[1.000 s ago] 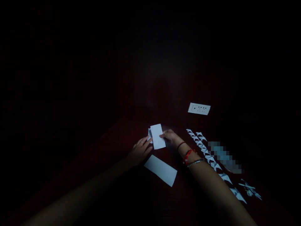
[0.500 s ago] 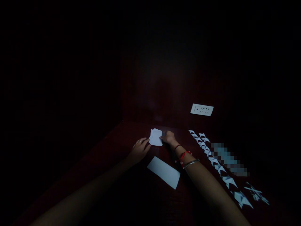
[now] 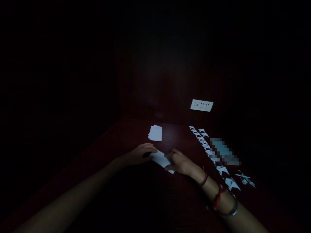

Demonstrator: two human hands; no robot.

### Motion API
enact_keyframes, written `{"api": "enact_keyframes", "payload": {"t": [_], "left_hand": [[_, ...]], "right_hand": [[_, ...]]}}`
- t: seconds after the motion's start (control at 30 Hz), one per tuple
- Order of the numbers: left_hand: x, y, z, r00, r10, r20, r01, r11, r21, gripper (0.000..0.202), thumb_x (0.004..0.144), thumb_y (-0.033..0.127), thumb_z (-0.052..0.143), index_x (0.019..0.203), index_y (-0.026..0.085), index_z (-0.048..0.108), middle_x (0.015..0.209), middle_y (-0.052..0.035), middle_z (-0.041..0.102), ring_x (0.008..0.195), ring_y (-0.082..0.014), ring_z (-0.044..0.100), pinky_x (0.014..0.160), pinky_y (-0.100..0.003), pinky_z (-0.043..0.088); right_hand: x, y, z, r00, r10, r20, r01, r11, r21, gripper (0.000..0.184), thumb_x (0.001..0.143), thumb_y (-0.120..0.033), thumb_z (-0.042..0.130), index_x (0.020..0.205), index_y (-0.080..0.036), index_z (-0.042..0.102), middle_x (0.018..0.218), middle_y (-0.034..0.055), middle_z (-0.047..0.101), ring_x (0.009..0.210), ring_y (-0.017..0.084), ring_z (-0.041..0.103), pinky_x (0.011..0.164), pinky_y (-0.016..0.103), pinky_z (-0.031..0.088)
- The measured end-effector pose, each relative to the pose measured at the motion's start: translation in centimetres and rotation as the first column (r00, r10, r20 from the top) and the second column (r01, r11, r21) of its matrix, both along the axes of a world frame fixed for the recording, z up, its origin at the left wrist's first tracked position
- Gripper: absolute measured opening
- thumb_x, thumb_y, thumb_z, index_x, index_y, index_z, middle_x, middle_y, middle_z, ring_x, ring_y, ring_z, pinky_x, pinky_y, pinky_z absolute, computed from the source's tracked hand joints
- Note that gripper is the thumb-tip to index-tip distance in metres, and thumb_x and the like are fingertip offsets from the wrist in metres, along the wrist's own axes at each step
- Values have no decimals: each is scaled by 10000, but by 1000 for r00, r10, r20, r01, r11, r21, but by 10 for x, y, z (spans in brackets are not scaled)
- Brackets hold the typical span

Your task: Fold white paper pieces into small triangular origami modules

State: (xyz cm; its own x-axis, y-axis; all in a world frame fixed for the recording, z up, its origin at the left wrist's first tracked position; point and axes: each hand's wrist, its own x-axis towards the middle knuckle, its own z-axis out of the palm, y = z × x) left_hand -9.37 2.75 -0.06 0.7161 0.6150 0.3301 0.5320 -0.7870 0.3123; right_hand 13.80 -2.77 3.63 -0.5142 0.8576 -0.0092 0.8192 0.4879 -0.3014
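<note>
A white rectangular sheet of paper lies between my hands over the dark red table. My left hand, with a ring on one finger, pinches its left end between thumb and fingers. At the right end my right hand has its fingers and thumb around the paper's edges. Part of the sheet is covered by the right fingers. Beyond the hands, a loose stack of white paper pieces rests on the table, touched by neither hand.
To the right runs a row of folded white paper pieces, with a blurred bluish patch beside it. Nearer me are white paper scraps. A white socket plate is on the dark back wall. The room is very dark.
Both hands have left the paper stack and come nearer to me, onto the single sheet that lay apart. The view has shifted slightly.
</note>
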Motion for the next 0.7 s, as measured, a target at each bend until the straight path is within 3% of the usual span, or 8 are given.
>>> {"api": "enact_keyframes", "payload": {"t": [0.07,0.13,0.27,0.47,0.63,0.7], "left_hand": [[1,-7,2,995,-85,-52,84,996,-27,413,764,379,566,1157,278,484,1196,2,500,1168,-200,362,976,-351,281],[4,-8,1,995,-84,-48,82,996,-42,461,758,387,577,1187,271,454,1218,-18,479,1176,-215,349,974,-384,271],[13,-2,-3,998,-28,52,31,997,-72,319,830,326,485,1135,236,505,1133,-35,543,1063,-175,470,928,-345,332],[16,3,5,961,152,232,-110,976,-186,320,839,355,438,1105,202,527,1095,-23,579,996,-162,532,872,-296,400],[21,1,9,939,216,268,-152,959,-240,329,841,347,423,1092,165,533,995,-35,611,890,-162,568,762,-257,444],[24,0,8,931,241,273,-161,945,-284,354,846,339,413,1147,168,487,917,-25,618,801,-145,579,700,-243,452]], "right_hand": [[6,1,0,1000,18,-3,-18,999,41,413,707,-303,602,1095,-172,551,1012,100,536,912,200,514,792,295,393],[13,2,0,999,42,-1,-42,995,86,379,744,-264,555,1114,-185,534,1018,92,546,904,185,526,790,284,387],[21,0,1,999,47,29,-51,985,168,413,773,-229,513,1182,-205,462,1029,85,571,922,185,535,820,303,359],[20,-2,-1,998,58,1,-56,948,312,467,784,-430,496,1191,-209,430,1020,86,586,970,217,508,856,365,315],[15,-2,0,999,18,44,-33,922,386,180,839,-236,436,932,-175,578,874,70,609,857,181,540,791,313,336],[15,-1,0,1000,-1,21,-7,938,346,180,838,-173,411,859,-161,589,833,67,620,801,164,559,744,277,354]]}}
